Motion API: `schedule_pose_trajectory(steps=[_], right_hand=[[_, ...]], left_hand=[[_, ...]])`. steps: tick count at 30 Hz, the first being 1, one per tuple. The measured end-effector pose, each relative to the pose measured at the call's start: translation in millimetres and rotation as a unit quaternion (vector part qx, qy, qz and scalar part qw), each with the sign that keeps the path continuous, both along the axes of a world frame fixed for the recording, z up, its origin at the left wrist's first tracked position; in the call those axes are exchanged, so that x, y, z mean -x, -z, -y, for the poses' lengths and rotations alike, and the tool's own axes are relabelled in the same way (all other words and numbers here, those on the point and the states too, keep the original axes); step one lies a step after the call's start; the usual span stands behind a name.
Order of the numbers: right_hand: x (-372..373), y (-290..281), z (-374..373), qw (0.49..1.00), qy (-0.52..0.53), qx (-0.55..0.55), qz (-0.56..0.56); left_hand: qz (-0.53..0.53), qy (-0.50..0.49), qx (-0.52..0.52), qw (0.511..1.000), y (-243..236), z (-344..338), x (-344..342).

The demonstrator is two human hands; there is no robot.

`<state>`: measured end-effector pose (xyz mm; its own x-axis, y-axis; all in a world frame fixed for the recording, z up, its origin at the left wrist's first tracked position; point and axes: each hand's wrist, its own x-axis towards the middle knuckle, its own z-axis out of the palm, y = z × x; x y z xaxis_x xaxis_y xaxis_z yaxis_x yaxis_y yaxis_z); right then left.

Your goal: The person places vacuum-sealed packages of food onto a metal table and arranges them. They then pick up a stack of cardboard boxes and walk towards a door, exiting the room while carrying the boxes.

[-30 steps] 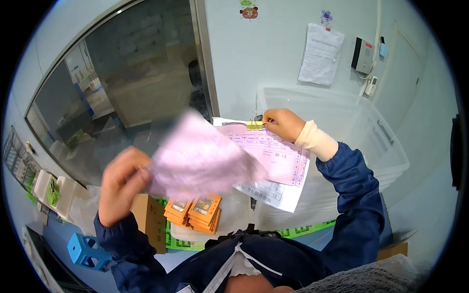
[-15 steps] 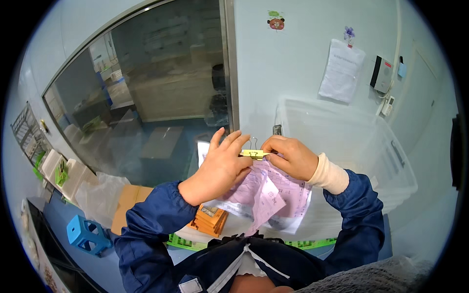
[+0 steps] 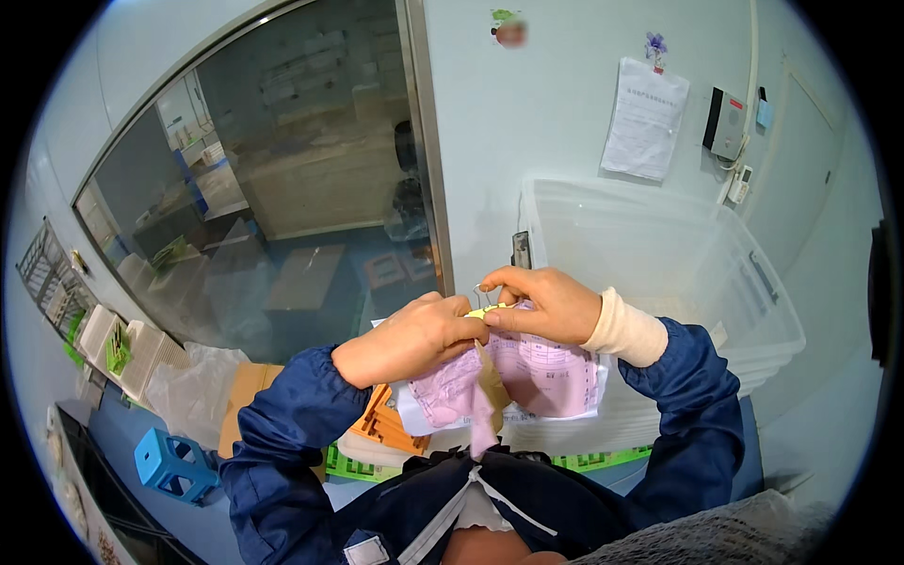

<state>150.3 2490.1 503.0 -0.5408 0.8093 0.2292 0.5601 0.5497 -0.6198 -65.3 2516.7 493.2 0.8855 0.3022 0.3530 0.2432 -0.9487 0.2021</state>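
Observation:
A yellow binder clip [image 3: 483, 312] with wire handles sits on the top edge of a bundle of pink printed sheets [image 3: 551, 377]. My left hand [image 3: 410, 331] is closed at the clip's left end, its thumb against the papers' upper edge. From the right, my right hand [image 3: 551, 306] pinches the clip, with thumb on the front and index finger curled by the wire handles. The pink sheets hang below in curls, and one strip shows a brownish back. Behind them lies a larger white sheet [image 3: 414, 414].
Orange slatted pieces [image 3: 384, 426] lie below my left wrist. A large clear plastic bin [image 3: 650, 212] stands beyond my right hand. At the left are a blue stool [image 3: 174, 463], a cardboard piece [image 3: 247, 400] and a clear plastic bag [image 3: 193, 391].
My left fingers, spread above the papers before, have folded in beside the clip. My right index finger has risen toward the wire handles. The pink sheets have curled and shifted.

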Motion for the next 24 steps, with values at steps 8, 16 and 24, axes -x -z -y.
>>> schedule_pose_trajectory(steps=[8, 16, 24], right_hand=[[3, 6, -3, 0.987, -0.034, 0.066, -0.145], [1, -9, 3, 0.977, -0.036, 0.155, -0.144], [-3, -7, 6, 0.964, -0.051, 0.193, -0.175]], left_hand=[[0.014, 0.001, 0.002, 1.000, 3, 2, 2], [0.024, 0.012, 0.064, 0.998, 3, 13, 2], [0.079, 0.029, 0.059, 0.995, 10, 18, 3]])
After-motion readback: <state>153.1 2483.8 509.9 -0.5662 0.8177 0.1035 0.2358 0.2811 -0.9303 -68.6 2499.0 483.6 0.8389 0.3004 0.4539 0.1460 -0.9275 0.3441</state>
